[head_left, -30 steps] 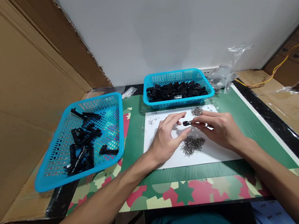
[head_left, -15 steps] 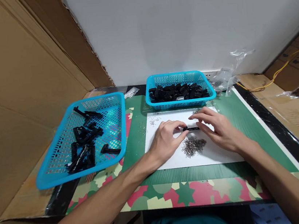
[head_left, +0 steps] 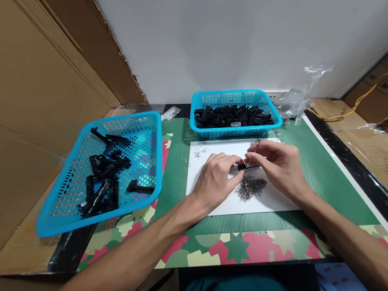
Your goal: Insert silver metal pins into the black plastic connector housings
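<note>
Well, the left hand (head_left: 214, 178) comes in from eight o'clock, its thumb and forefinger pinching one end of a black part (head_left: 241, 167) above the sheet (head_left: 220, 208). From four o'clock the right hand (head_left: 280, 162) leans in, fingers curled, thumb and forefinger drawn close together beside the part; whether they grip anything, I can't tell. At the part's six o'clock lies a wire heap (head_left: 250, 187). Half a second ago the right thumb and forefinger stood wider apart; the left pinch hasn't let go.
</note>
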### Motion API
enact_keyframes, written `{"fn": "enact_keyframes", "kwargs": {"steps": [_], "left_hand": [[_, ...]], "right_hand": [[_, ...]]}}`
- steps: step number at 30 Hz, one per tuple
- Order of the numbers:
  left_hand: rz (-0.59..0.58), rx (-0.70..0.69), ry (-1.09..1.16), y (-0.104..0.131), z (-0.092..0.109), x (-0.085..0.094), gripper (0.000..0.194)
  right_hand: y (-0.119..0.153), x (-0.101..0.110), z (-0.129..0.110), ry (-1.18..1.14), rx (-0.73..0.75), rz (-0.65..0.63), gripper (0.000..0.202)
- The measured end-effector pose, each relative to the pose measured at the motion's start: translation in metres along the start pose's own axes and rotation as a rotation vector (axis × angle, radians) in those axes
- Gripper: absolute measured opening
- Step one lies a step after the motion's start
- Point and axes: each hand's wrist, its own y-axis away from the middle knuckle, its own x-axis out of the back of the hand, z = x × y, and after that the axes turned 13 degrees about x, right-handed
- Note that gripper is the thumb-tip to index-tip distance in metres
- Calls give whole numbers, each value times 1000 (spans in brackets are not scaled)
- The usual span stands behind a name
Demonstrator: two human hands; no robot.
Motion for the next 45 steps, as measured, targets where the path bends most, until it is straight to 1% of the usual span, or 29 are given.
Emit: {"fn": "enact_keyframes", "kwargs": {"steps": [3, 8, 11, 14, 19, 23, 26, 28, 31, 32, 33, 35, 38, 40, 42, 45], "left_hand": [[6, -16, -5, 0, 0, 0, 12], [17, -44, -15, -1, 0, 0, 13], [16, -56, -18, -1, 0, -1, 15], [11, -56, -5, 0, -1, -2, 15], [-1, -17, -14, 1, -3, -3, 13], [-22, 28, 25, 0, -4, -3, 12], [-37, 85, 75, -1, -3, -3, 11], [-22, 136, 150, -3, -1, -2, 7], [42, 224, 270, -4, 0, 1, 7], [61, 248, 300, -5, 0, 2, 9], [74, 267, 329, -5, 0, 3, 10], [71, 284, 390, -6, -1, 4, 12], [68, 281, 456, -7, -1, 4, 14], [92, 273, 473, -7, 0, 4, 15], [102, 264, 484, -6, 2, 4, 14], [72, 259, 491, -5, 5, 5, 13]], "right_hand": [[-1, -5, 1, -23, -12, 21, 16], [0, -6, 2, 8, -16, 26, 18], [0, -8, 1, 72, 18, 17, 17], [0, -9, 0, 156, 66, -19, 18], [1, -8, -3, 293, 157, -43, 19], [5, -11, -4, 350, 188, -46, 20], [4, -12, -1, 253, 134, 13, 16], [-1, -7, 3, 156, 91, 112, 15], [-11, 11, 15, 123, 68, 270, 17], [-14, 18, 20, 130, 51, 273, 18], [-16, 26, 25, 152, 23, 233, 21], [-16, 37, 34, 294, -24, 96, 25], [-12, 41, 42, 450, -42, -106, 25], [-9, 37, 44, 473, -23, -172, 23], [-8, 31, 43, 483, 0, -209, 20], [-7, 26, 42, 512, 34, -244, 19]]}}
